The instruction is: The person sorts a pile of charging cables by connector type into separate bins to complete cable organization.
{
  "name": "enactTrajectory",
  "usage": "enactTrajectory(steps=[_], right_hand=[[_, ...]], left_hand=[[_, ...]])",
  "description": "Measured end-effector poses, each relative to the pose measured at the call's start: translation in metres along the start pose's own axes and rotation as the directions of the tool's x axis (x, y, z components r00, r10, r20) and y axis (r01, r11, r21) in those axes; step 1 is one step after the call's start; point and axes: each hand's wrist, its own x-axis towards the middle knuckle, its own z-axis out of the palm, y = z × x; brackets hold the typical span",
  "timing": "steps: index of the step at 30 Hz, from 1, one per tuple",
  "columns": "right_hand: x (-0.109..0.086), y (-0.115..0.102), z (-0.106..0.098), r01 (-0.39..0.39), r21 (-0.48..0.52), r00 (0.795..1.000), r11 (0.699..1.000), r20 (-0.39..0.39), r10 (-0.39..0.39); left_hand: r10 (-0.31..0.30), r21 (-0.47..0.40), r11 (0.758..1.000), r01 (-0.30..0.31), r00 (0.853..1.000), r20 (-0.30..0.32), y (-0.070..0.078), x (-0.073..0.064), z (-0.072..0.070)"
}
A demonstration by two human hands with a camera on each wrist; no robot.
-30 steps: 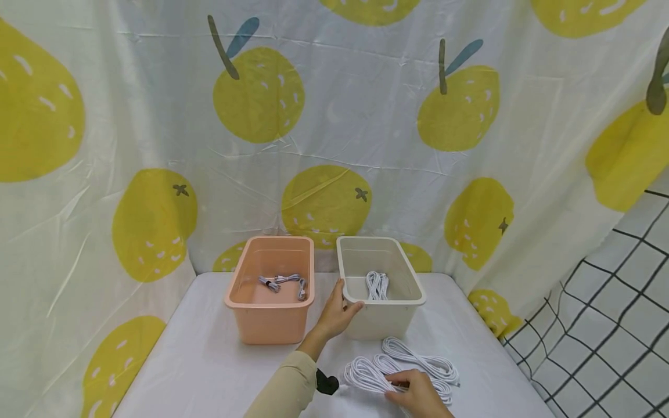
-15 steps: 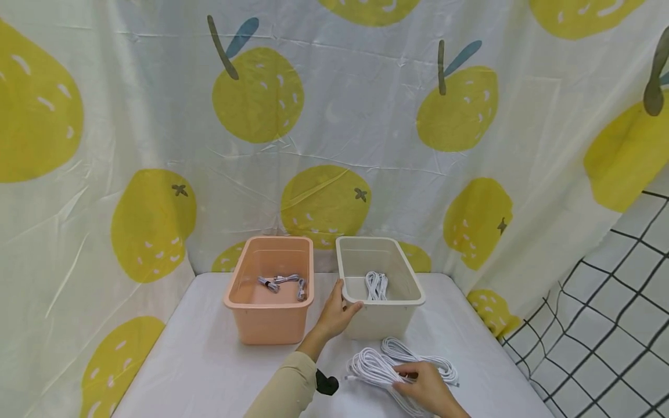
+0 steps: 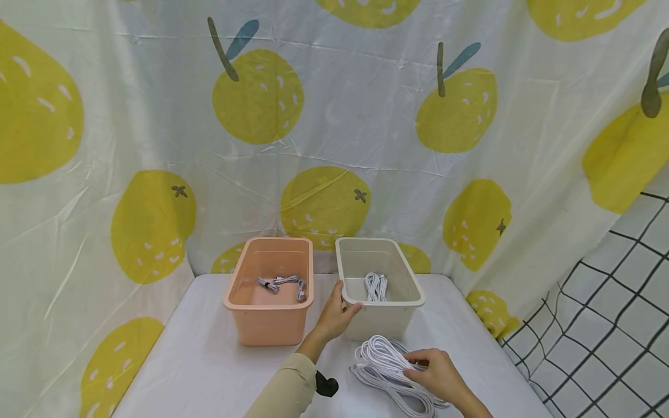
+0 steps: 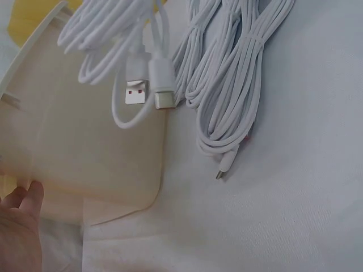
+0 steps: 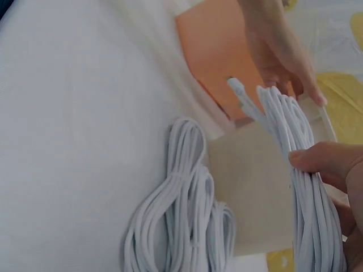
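Observation:
My right hand (image 3: 439,374) pinches a coiled white USB cable (image 3: 381,355), held just in front of the cream bin (image 3: 384,320). In the left wrist view, the held cable's USB plug (image 4: 135,93) and smaller USB-C plug (image 4: 164,99) hang down. More coiled white cables (image 5: 170,212) lie on the table below it, partly hidden in the head view. My left hand (image 3: 333,316) holds the cream bin's near left corner, the thumb at the front rim and fingers along the side. One white cable bundle (image 3: 376,287) lies inside that bin.
An orange bin (image 3: 269,326) stands left of the cream one, with several small grey cables (image 3: 286,280) inside. A patterned curtain (image 3: 334,128) hangs behind the white table (image 3: 204,360). Black wire mesh (image 3: 601,313) is at the right.
My right hand has lifted one cable coil off the others and moved it up and right, toward the cream bin. The left hand stays at the bin's corner.

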Motion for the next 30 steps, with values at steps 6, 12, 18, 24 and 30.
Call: enactTrajectory(steps=[6,12,18,24,30], right_hand=[[0.006,-0.007,-0.015,-0.003,-0.024,1.0,1.0,-0.03,0.002],[0.011,-0.011,-0.027,-0.013,-0.037,0.999,0.999,-0.04,0.011],[0.017,-0.018,-0.039,-0.028,-0.038,0.999,0.999,-0.036,0.027],[0.026,-0.026,-0.053,-0.046,-0.033,0.998,0.998,-0.049,0.044],[0.041,-0.032,-0.062,-0.032,-0.035,0.995,0.999,-0.092,0.028]], left_hand=[[0.021,-0.023,1.0,-0.022,1.0,-0.013,-0.003,0.001,0.001],[0.036,-0.04,0.999,-0.037,0.999,-0.02,0.007,-0.001,-0.001],[0.032,-0.036,0.999,-0.033,0.999,-0.013,-0.004,0.0,0.0],[0.036,-0.032,0.999,-0.036,0.999,-0.01,-0.004,0.0,0.0],[0.031,-0.005,1.0,-0.031,0.999,-0.017,-0.006,0.001,0.0]])
